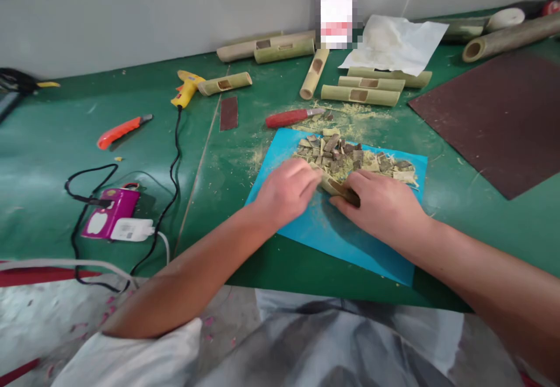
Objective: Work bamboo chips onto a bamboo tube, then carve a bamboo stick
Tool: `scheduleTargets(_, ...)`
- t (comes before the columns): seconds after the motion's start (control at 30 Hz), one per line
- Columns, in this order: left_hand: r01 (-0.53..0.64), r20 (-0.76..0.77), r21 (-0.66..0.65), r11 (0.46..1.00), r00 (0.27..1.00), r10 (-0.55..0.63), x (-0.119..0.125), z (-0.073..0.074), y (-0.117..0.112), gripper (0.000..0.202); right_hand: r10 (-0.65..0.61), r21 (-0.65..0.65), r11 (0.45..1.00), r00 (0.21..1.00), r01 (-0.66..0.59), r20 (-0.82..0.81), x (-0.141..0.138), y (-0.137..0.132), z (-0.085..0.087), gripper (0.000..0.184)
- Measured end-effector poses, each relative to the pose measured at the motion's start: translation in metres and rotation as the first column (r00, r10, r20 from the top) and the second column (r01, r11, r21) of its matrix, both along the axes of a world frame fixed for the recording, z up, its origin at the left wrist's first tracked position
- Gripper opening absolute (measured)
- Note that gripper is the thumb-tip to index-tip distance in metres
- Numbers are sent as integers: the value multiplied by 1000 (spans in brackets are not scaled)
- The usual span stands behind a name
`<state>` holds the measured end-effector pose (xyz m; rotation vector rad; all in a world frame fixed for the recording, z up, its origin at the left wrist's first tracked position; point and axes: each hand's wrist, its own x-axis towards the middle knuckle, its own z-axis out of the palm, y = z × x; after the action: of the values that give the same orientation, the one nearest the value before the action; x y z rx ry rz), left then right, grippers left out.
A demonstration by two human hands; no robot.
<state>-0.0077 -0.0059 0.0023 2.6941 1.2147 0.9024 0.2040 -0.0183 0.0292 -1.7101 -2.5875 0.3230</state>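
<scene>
Left hand (286, 192) and right hand (380, 203) seem closed on a bamboo piece (329, 185); chips (345, 157) heap the blue mat (332, 235).

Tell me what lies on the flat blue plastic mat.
A heap of cut bamboo chips, plus a short bamboo piece held by the left hand and right hand. The hands hide most of it.

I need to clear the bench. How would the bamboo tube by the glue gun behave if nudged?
The tube is round and lies on its side on the flat table, so it would probably roll. It looks hollow, with a window cut in it, so it is likely light. It seems stiff rather than floppy.
</scene>
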Motion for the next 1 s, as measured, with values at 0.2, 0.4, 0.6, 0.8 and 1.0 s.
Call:
scheduleTargets(0.2,-26,18,4,1000,1000,26,0,-1,1,24,7,15,1000,1000,-7,0,0,0,-1,26)
scheduleTargets(0.4,-18,16,6,1000,1000,18,2,-1,1,23,16,24,1000,1000,-16,-11,1,-1,-2,26)
scheduleTargets(0.6,53,42,-38,998,998,-51,3,3,-2,17,45,57,997,999,-45,-8,2,-2,-3,24)
scheduleTargets(0.8,-68,70,-57,996,995,72,-6,3,4,19,44,49,998,999,-44,-6,1,-2,-3,26)
scheduleTargets(1.0,1,27,-26,1000,1000,0,2,0,-2,21,36,25,999,999,-36,-11,0,-1,0,24)
